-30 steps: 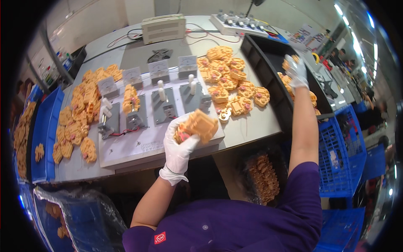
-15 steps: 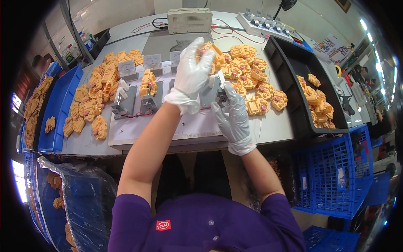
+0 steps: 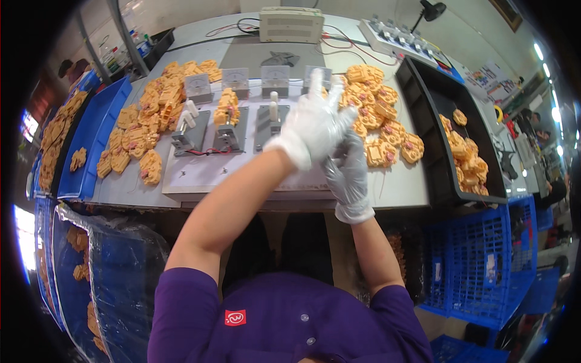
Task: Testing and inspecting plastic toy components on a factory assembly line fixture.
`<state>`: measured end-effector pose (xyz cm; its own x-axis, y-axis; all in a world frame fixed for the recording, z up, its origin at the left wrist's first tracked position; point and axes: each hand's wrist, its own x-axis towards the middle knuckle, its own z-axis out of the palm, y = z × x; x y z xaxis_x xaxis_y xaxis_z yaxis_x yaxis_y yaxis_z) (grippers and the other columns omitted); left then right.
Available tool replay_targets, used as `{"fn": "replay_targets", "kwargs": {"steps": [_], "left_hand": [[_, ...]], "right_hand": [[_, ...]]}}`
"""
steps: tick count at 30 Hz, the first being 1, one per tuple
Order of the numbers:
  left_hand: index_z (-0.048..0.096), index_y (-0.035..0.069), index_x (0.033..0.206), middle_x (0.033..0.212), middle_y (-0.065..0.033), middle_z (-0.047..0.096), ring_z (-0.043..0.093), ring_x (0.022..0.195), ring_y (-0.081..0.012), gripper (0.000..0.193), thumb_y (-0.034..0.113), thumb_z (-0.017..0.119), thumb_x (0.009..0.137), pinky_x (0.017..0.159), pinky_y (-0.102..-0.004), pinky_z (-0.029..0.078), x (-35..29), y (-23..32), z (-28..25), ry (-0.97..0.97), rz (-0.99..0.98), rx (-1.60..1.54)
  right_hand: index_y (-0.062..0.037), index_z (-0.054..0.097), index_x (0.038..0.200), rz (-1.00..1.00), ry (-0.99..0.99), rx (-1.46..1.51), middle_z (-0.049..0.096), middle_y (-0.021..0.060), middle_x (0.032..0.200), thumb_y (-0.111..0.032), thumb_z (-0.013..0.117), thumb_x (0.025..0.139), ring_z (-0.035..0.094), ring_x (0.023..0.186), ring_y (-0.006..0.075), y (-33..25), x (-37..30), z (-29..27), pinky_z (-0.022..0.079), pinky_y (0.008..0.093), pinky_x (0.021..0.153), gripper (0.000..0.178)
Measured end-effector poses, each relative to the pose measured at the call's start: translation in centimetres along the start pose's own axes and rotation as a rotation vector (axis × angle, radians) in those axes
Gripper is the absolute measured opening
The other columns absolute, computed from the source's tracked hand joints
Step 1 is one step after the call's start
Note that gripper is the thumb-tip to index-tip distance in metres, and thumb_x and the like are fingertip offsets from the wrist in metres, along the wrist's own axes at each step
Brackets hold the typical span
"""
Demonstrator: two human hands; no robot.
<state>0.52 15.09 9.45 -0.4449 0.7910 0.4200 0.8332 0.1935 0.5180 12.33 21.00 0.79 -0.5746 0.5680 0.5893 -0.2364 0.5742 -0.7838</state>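
Hands stacked over the rightmost fixture

Left hand [image 3: 315, 124], white glove, is raised above the bench [image 3: 242, 175], fingers spread and pointing up, palm away from camera. It looks open, nothing visible in it. Right hand [image 3: 348, 175], greyish glove, sits just below and behind the left, fingers curled up toward the left palm; the left hand covers its fingertips, so cannot tell if it grips anything. The two gloves touch or overlap.

Both hands hover over the right end of a row of grey fixtures [image 3: 229, 130] on a white board. Each fixture has a white post [image 3: 273, 112] and a small analog meter [image 3: 235, 79] behind it. One orange part [image 3: 227, 106] sits on the middle fixture. A red wire [image 3: 206, 152] runs along the front of the fixtures.

Orange parts [image 3: 381, 121] are piled right of the hands, nearest ones just beside the right glove. A bigger pile [image 3: 145, 130] lies left of the fixtures. More parts in the black tray [image 3: 433, 145] at right and the blue trays [image 3: 100, 142] at left.

Beige box [image 3: 292, 24] with cables at the back of the bench. Blue crate [image 3: 484, 260] below right, plastic-wrapped bin [image 3: 103, 272] below left
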Motion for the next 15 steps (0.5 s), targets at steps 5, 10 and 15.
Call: {"fn": "replay_targets", "kwargs": {"steps": [5,10,15], "left_hand": [[0.052,0.0,0.134,0.13,-0.0224,0.059,0.058,0.119,-0.0387,0.048,0.008,0.066,0.089,0.101,-0.0425,0.047,-8.8,0.3,-0.4,0.236,0.227,-0.274],[0.053,0.0,0.135,0.127,-0.0199,0.061,0.06,0.114,-0.0367,0.046,0.007,0.064,0.09,0.097,-0.0426,0.048,-12.9,-2.6,1.1,0.249,0.089,-0.273],[0.057,0.001,0.131,0.126,-0.0179,0.063,0.064,0.109,-0.0322,0.044,-0.006,0.062,0.088,0.092,-0.0374,0.051,-14.2,-4.8,-3.7,0.326,0.204,-0.375]], "right_hand": [[-0.0005,0.055,0.126,0.196,-0.151,-0.049,0.056,0.0041,0.103,-0.007,0.079,0.08,0.054,0.088,0.0137,1.7,-1.5,-2.3,0.05,0.0284,0.08,0.053],[0.0,0.061,0.117,0.389,-0.103,0.032,0.056,0.0029,0.1,-0.008,0.082,0.076,0.054,0.086,0.0124,0.7,-0.9,-1.4,0.05,0.0286,0.08,0.047],[0.0003,0.058,0.128,0.304,-0.008,0.171,0.056,-0.0006,0.098,-0.007,0.068,0.092,0.054,0.089,0.0094,-1.5,-1.7,-1.9,0.048,0.0263,0.08,0.038]]}}
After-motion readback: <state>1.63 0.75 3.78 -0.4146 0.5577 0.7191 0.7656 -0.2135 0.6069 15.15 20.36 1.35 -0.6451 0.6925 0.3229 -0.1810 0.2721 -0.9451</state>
